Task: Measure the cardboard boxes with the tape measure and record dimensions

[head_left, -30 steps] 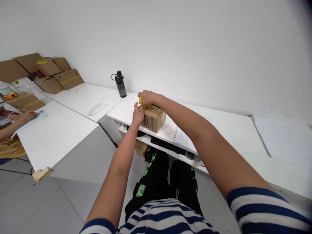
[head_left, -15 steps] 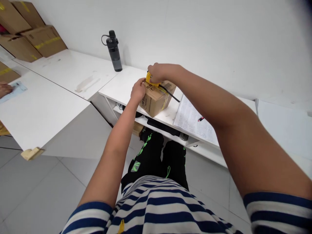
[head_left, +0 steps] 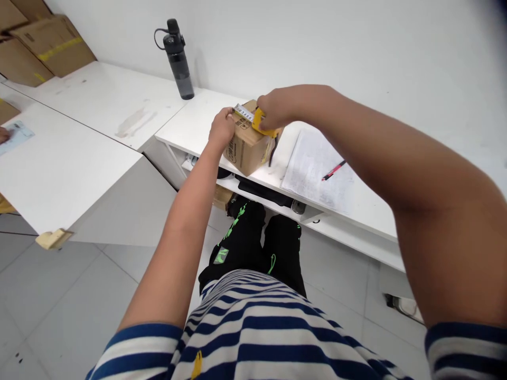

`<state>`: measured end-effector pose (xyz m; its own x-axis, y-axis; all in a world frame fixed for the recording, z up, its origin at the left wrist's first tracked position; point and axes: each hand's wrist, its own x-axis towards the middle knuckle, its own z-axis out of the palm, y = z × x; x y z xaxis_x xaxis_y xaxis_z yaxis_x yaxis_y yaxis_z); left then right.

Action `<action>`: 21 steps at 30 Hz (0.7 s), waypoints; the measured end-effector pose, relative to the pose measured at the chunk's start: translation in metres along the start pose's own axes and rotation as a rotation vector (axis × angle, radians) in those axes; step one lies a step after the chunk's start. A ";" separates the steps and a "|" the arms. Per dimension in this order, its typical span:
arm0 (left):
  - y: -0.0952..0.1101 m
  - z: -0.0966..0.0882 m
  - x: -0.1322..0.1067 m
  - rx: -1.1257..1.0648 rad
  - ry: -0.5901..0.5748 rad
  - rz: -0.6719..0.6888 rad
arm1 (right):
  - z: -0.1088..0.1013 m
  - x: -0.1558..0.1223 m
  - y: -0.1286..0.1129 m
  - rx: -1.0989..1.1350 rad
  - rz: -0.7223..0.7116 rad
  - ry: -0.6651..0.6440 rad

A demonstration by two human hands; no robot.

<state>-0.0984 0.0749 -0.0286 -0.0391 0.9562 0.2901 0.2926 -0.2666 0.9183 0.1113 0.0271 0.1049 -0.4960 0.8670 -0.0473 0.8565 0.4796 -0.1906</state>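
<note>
A small cardboard box (head_left: 249,150) sits on the narrow white table, with print on its side and top. Above its top, my right hand (head_left: 273,110) grips a yellow tape measure (head_left: 261,124) with a black strap hanging down from it. A short length of the tape's blade (head_left: 243,112) is pulled out across the box top. My left hand (head_left: 222,126) is at the box's left edge, its fingers pinched at the free end of the blade.
Right of the box lie papers with handwriting (head_left: 309,169) and a red-black pen (head_left: 334,170). A dark water bottle (head_left: 180,66) stands by the wall. Cardboard boxes (head_left: 59,45) are stacked far left. Another person's hand (head_left: 3,134) rests near a blue-white paper (head_left: 16,136).
My right hand has moved right with the tape measure, drawing out a stretch of blade over the box top. My left hand stays at the box's left edge. The view has shifted slightly.
</note>
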 end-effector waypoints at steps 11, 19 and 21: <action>0.028 -0.004 -0.016 0.021 0.080 -0.057 | 0.007 -0.123 0.011 -0.050 0.160 0.023; 0.043 -0.010 -0.027 0.122 0.092 -0.093 | -0.002 -0.098 -0.030 -0.011 0.172 0.118; 0.044 -0.012 -0.029 0.123 0.086 -0.100 | -0.008 -0.090 -0.032 -0.014 0.169 0.118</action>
<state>-0.0955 0.0337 0.0069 -0.1542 0.9620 0.2254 0.3975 -0.1484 0.9055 0.1295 -0.0650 0.1231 -0.3259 0.9447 0.0376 0.9284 0.3272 -0.1762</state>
